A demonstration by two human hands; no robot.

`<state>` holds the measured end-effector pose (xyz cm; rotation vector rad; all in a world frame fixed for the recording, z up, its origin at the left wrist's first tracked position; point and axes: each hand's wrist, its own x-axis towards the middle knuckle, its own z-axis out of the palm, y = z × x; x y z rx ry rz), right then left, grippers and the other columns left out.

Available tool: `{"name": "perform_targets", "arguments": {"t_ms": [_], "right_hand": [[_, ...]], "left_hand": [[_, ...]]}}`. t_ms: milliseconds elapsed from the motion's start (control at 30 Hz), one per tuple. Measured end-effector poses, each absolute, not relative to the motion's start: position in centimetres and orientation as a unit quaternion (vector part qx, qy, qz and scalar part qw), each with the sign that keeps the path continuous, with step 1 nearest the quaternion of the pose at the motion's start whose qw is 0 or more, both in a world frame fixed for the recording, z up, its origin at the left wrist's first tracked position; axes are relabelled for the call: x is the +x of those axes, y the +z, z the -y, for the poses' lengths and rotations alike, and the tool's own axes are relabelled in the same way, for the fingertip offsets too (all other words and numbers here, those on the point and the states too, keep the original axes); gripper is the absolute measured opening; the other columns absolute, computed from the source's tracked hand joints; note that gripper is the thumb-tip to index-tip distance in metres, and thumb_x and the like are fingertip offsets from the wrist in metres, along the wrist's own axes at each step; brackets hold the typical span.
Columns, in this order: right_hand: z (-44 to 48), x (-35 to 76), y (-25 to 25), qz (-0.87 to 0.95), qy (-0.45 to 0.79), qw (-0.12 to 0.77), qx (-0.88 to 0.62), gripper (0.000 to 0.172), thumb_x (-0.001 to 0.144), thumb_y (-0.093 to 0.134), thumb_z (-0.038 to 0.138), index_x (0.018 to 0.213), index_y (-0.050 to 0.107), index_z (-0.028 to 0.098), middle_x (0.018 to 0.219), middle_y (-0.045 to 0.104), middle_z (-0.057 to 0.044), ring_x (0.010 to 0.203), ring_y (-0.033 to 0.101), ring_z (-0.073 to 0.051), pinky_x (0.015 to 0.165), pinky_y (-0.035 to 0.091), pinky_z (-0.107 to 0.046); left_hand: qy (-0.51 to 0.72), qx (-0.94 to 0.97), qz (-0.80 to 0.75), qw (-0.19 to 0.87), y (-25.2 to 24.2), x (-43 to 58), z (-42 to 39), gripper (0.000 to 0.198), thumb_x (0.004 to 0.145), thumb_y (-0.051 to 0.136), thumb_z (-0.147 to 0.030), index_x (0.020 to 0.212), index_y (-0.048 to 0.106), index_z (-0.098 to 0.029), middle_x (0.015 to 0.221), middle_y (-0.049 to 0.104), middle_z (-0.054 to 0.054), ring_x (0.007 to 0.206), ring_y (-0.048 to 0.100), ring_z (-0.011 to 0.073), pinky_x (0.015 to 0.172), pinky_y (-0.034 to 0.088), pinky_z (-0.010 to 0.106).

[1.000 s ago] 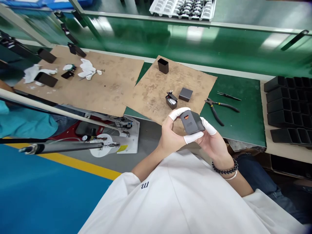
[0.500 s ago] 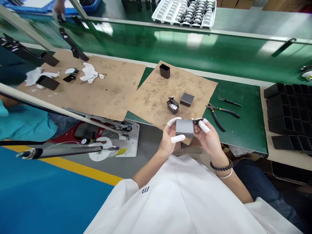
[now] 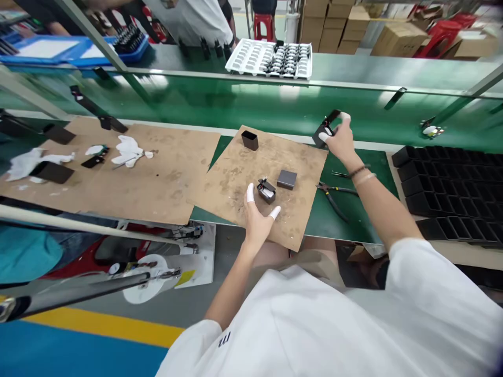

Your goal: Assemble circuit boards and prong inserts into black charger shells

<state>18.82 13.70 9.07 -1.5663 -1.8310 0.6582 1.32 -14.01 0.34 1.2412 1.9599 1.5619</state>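
My right hand (image 3: pixel 341 139) is stretched out to the far edge of the bench, its capped fingers closed on a dark grey box (image 3: pixel 325 127) held beside the green conveyor belt (image 3: pixel 243 107). My left hand (image 3: pixel 257 212) is open over the brown board (image 3: pixel 259 178), fingers apart, just short of a small open dark part with white inside (image 3: pixel 266 190). A closed grey block (image 3: pixel 286 179) lies right of that part. An empty black housing (image 3: pixel 250 140) stands at the board's far corner.
Pliers (image 3: pixel 334 196) and tweezers (image 3: pixel 341 174) lie on the green mat right of the board. Black housings (image 3: pixel 448 183) are stacked at the right. A white tray of parts (image 3: pixel 271 58) sits beyond the belt. White cloths (image 3: pixel 128 151) and dark parts lie on the left board.
Both hands held the grey box close to my body; now the right hand has carried it out to the belt edge, and the left hand has let go and moved toward the open part.
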Motion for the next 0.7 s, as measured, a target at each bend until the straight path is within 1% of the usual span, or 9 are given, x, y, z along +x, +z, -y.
{"name": "perform_targets", "arguments": {"t_ms": [67,133,233,300,400,467,533,600,700], "right_hand": [[-18.0,17.8,9.1,0.719,0.167,0.242,-0.629,0.081,0.088,0.064,0.015,0.158,0.026,0.004,0.138,0.063,-0.023,0.128,0.061,-0.033,0.112,0.046,-0.044],[-20.4,16.8,8.9,0.722,0.160,0.204,-0.641,0.083,0.089,0.063,0.015,0.159,0.022,-0.003,0.146,0.056,-0.030,0.134,0.057,-0.036,0.115,0.043,-0.047],[-21.0,16.5,8.5,0.721,0.179,0.177,-0.645,0.093,0.091,0.063,0.024,0.160,0.011,-0.010,0.144,0.057,-0.034,0.133,0.058,-0.039,0.114,0.044,-0.050],[-19.8,17.8,8.5,0.737,0.176,0.159,-0.633,0.098,0.093,0.064,0.032,0.163,0.007,-0.007,0.144,0.058,-0.033,0.133,0.058,-0.041,0.114,0.043,-0.052],[-15.5,22.2,8.8,0.802,0.157,0.091,-0.568,0.104,0.088,0.070,0.044,0.165,0.014,0.003,0.151,0.053,-0.030,0.135,0.056,-0.042,0.113,0.044,-0.052],[-11.0,25.7,8.8,0.838,0.165,0.007,-0.520,0.107,0.083,0.074,0.053,0.165,0.021,0.010,0.153,0.052,-0.027,0.136,0.055,-0.041,0.112,0.046,-0.050],[-6.0,28.2,8.5,0.851,0.166,-0.096,-0.489,0.111,0.077,0.078,0.053,0.164,0.024,0.011,0.147,0.056,-0.026,0.132,0.057,-0.043,0.108,0.049,-0.050],[-1.8,29.3,7.9,0.857,0.122,-0.139,-0.480,0.103,0.077,0.075,0.048,0.161,0.029,0.012,0.143,0.057,-0.026,0.129,0.057,-0.044,0.103,0.050,-0.052],[1.1,29.4,7.2,0.848,0.061,-0.139,-0.508,0.087,0.079,0.068,0.039,0.153,0.040,0.004,0.134,0.058,-0.030,0.124,0.056,-0.048,0.099,0.050,-0.055]], "left_hand": [[0.550,0.408,-0.694,0.222,-0.4,0.9,12.7,0.103,0.072,0.085,-0.021,0.159,0.031,-0.019,0.162,0.042,0.022,0.154,0.041,0.0361,0.130,0.031,0.054],[0.557,0.383,-0.693,0.250,-0.8,0.6,11.7,0.095,0.071,0.085,-0.020,0.155,0.039,-0.019,0.157,0.049,0.020,0.150,0.047,0.0357,0.128,0.035,0.054],[0.579,0.353,-0.689,0.256,-1.0,0.5,11.0,0.076,0.071,0.084,-0.019,0.141,0.054,-0.019,0.140,0.066,0.016,0.133,0.063,0.0321,0.119,0.046,0.052],[0.593,0.341,-0.683,0.255,-1.1,0.6,11.1,0.070,0.069,0.084,-0.018,0.135,0.058,-0.018,0.129,0.071,0.014,0.120,0.070,0.0294,0.112,0.052,0.051],[0.592,0.345,-0.685,0.248,-0.9,0.9,11.8,0.070,0.065,0.086,-0.019,0.130,0.062,-0.017,0.124,0.073,0.014,0.114,0.072,0.0292,0.108,0.055,0.050],[0.580,0.363,-0.688,0.242,-0.7,1.3,12.4,0.069,0.065,0.087,-0.022,0.129,0.062,-0.016,0.124,0.073,0.014,0.117,0.071,0.0306,0.108,0.055,0.051],[0.566,0.388,-0.691,0.224,-0.4,2.0,13.0,0.067,0.066,0.087,-0.026,0.128,0.063,-0.017,0.125,0.072,0.014,0.119,0.069,0.0314,0.108,0.054,0.051],[0.553,0.423,-0.691,0.194,0.2,2.8,13.3,0.064,0.067,0.086,-0.027,0.126,0.064,-0.018,0.124,0.072,0.013,0.119,0.069,0.0315,0.108,0.053,0.051],[0.537,0.480,-0.677,0.152,1.5,4.0,13.5,0.059,0.069,0.084,-0.025,0.124,0.065,-0.019,0.119,0.072,0.012,0.114,0.069,0.0311,0.103,0.053,0.050]]}}
